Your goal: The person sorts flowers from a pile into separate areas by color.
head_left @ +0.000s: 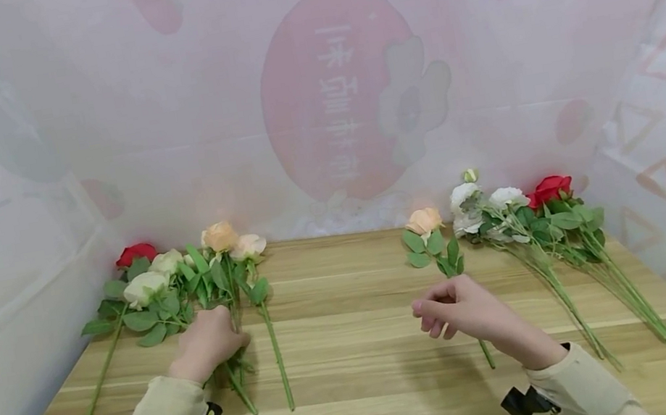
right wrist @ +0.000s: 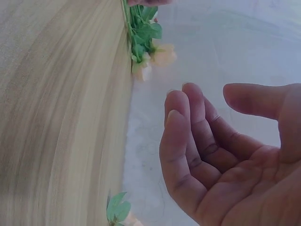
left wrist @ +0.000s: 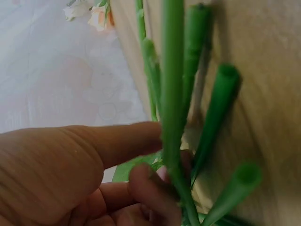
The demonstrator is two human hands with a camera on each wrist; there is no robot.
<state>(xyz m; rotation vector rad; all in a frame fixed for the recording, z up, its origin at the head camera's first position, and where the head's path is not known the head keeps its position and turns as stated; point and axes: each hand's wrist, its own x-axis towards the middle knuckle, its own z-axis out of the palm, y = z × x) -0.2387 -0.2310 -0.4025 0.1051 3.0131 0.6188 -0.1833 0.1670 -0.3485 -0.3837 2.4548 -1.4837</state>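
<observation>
My left hand [head_left: 211, 339] is among the artificial flowers on the left side of the wooden table. In the left wrist view its thumb and curled fingers pinch a green rose stem [left wrist: 173, 70], with several cut stem ends close by. Just beyond the hand lie a peach rose [head_left: 220, 236], a pale cream rose [head_left: 248, 247] and green leaves; which bloom the pinched stem bears is hidden. On the right, my right hand [head_left: 465, 310] hovers over the table, fingers loosely bent and holding nothing. Beneath it runs the stem of a single peach rose [head_left: 424, 221].
White flowers [head_left: 506, 198] and a red rose [head_left: 551, 189] lie at the right with long stems toward me. A red rose [head_left: 136, 254] and a whitish-green rose [head_left: 145, 289] lie far left. Printed curtains surround the table [head_left: 344, 352] at the back and sides.
</observation>
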